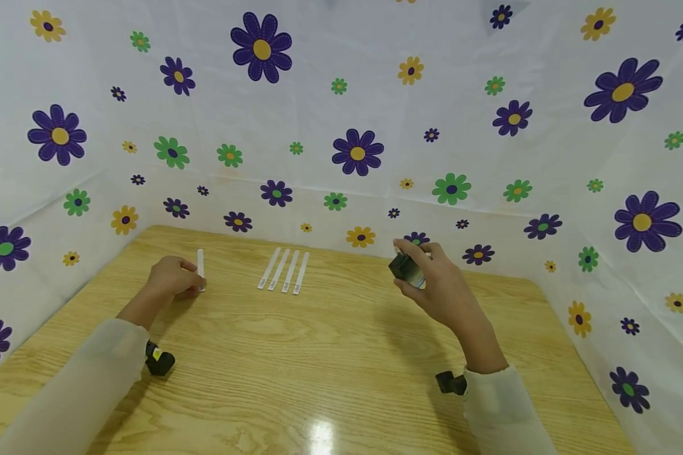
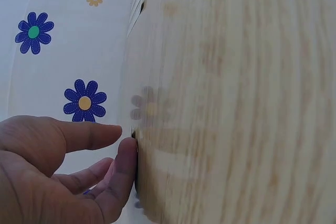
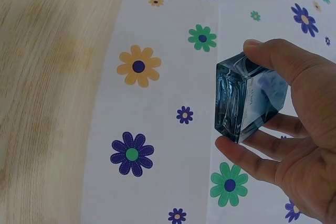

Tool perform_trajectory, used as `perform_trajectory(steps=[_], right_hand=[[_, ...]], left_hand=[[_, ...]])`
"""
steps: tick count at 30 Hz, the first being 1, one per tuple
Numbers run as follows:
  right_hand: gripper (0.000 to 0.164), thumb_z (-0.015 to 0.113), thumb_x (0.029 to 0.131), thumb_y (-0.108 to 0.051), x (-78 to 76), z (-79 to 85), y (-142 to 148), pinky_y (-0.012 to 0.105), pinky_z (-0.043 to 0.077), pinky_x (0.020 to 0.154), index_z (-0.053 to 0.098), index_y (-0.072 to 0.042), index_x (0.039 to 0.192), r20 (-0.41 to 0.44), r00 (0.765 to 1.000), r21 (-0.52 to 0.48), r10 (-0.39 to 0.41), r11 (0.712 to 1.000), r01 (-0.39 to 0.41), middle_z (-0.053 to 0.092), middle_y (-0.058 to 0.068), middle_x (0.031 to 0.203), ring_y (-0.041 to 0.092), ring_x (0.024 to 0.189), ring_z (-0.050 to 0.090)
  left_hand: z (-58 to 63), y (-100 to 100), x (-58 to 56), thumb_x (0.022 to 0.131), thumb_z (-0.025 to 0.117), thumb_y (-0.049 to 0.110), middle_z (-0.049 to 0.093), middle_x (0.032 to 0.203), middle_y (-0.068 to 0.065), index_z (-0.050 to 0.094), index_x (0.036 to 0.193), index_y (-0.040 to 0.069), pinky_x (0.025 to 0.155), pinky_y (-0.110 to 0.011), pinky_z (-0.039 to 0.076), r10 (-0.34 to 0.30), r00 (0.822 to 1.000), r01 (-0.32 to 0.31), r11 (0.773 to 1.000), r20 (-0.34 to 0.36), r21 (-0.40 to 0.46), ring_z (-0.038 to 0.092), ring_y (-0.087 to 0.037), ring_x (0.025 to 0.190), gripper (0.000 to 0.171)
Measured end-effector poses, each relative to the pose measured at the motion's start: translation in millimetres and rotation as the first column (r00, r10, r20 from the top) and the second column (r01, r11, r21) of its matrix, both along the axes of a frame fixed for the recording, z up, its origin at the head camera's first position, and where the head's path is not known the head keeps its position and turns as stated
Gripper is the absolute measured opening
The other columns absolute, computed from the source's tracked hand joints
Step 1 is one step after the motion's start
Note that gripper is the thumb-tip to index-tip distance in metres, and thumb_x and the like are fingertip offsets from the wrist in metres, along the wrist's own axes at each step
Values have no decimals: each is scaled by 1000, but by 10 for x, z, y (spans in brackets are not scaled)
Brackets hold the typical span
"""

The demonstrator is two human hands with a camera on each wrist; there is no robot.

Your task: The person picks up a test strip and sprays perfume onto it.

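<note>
In the head view my left hand (image 1: 172, 277) is at the far left of the table, fingertips at the near end of a single white paper strip (image 1: 200, 260) that lies on the wood. In the left wrist view the left thumb and fingertips are slightly apart, and the fingertips touch the tabletop. My right hand (image 1: 448, 289) holds a blue glass perfume bottle (image 3: 252, 98) in the air above the right side of the table. The bottle is tilted, its thick glass base facing away from the palm; its top is hidden by the hand.
Several white paper strips (image 1: 283, 272) lie in a slanted row at the back middle of the wooden table (image 1: 296, 354), with small print at their near ends. A white flowered sheet (image 1: 319, 107) hangs behind the table and on both sides. A dark wrist camera (image 1: 159, 360) sits by the left sleeve.
</note>
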State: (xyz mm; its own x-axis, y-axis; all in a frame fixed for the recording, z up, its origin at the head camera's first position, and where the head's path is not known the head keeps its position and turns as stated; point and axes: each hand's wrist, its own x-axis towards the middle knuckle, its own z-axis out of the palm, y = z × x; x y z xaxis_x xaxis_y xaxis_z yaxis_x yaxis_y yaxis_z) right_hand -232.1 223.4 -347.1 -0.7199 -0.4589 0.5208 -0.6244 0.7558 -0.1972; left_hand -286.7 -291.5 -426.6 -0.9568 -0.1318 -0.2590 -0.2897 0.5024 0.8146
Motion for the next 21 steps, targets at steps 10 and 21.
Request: perform_trajectory(steps=[10,21], right_hand=[[75,83,88,-21,-3,1,-6,46,61,69,45,-23,152,7,1000,2,-3,1000,3,53,27,129,33,81,68],[74,83,88,-20,7,-5,-18,44,60,66,45,-22,152,15,1000,9,-12,1000,12,53,27,127,30,75,66]], left_hand=[[27,-1,-31,80,86,9,64,102,-21,46,137,-15,65,-25,60,-16,1000,17,998,16,-63,70,-11,67,74],[76,26,-28,77,87,6,66,98,-20,45,137,-16,66,-26,60,-28,999,30,996,23,-84,70,-12,66,77]])
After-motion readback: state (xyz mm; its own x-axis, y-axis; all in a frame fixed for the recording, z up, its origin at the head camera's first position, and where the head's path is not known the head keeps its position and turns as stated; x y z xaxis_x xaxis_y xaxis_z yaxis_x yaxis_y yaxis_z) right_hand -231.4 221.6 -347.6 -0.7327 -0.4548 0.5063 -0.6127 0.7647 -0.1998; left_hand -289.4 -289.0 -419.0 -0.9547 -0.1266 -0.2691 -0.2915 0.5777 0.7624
